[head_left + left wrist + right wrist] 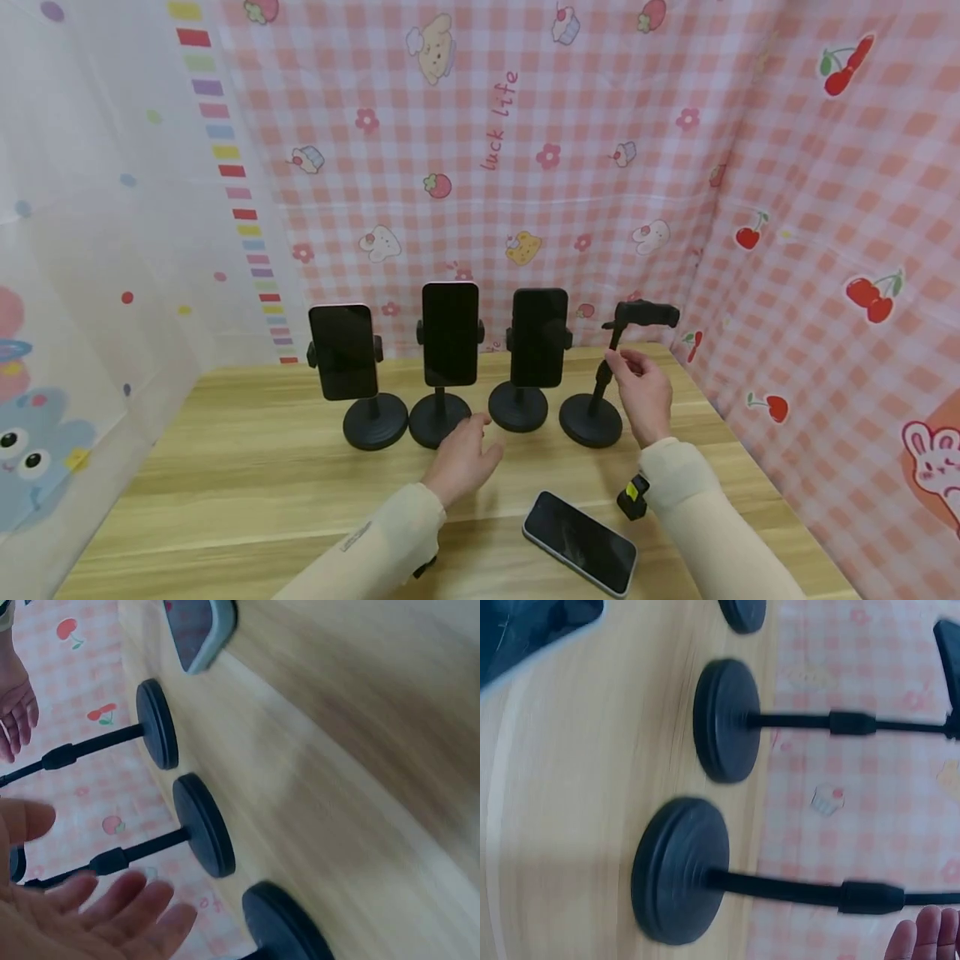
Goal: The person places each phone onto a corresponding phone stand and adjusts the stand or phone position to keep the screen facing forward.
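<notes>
My right hand [643, 392] is beside the thin pole of the rightmost phone stand [591, 421], its fingers loosely bent. That stand's black clamp [648, 314] holds no phone. In the right wrist view, the fingertips [926, 934] show just below the pole, apparently without gripping it. My left hand [461, 458] hovers in front of the second stand's base [435, 421], fingers relaxed and nothing in them. A phone [581, 542] with a light edge lies face up on the table between my forearms.
Three more stands hold upright phones: the left phone [343, 354], the middle phone [450, 333] and the right phone [538, 337]. A pink checked cloth [480, 208] hangs behind the wooden table [247, 483], with further cloth on both sides.
</notes>
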{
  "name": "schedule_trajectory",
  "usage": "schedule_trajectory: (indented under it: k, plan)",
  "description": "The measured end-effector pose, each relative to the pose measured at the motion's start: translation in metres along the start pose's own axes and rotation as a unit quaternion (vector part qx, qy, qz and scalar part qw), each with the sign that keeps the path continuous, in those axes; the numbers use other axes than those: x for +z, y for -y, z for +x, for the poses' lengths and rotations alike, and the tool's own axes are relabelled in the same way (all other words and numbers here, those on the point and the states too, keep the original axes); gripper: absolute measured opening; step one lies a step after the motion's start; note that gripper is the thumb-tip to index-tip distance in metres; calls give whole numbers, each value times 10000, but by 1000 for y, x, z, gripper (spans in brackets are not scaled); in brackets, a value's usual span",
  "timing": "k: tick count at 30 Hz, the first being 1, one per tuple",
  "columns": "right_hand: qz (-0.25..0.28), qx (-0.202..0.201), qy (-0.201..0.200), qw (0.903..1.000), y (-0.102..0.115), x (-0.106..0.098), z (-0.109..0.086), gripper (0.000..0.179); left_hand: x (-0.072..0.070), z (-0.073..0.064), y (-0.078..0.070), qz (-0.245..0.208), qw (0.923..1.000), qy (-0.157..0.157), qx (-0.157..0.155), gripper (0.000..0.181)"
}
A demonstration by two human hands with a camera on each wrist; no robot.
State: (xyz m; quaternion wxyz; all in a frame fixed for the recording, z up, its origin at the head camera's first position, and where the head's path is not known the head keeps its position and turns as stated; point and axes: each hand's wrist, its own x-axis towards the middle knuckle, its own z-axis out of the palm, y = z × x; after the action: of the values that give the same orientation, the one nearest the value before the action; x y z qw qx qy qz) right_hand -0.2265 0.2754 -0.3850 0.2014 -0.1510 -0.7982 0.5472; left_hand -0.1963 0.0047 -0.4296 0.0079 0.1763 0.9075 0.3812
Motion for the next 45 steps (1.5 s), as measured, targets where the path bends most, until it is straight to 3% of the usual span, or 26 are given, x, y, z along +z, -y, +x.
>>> schedule_trajectory:
  k: [4, 10, 19, 26, 35, 45]
  plan:
    - [-260, -19, 8, 9997, -7, -8, 15, 66, -2, -4, 2, 300, 9990, 334, 35, 46]
    - [-546, -284, 561, 9965, -14, -16, 32, 70, -1, -6, 2, 357, 9985, 403, 17, 46]
    - [-515, -778, 804, 9924, -13, -7, 42, 52, -1, -11, -1, 314, 9982, 501, -16, 46]
    - [-721, -1231, 644, 9877, -10, 1, 45, 38, -3, -15, -1, 290, 9980, 545, 91, 46]
    - [-1307, -1208, 374, 9833, -10, 2, 43, 36, -2, -17, 0, 284, 9979, 562, 132, 46]
    - [-1523, -1272, -567, 9785, -10, 6, 44, 27, -1, -18, 1, 345, 9978, 540, 165, 46]
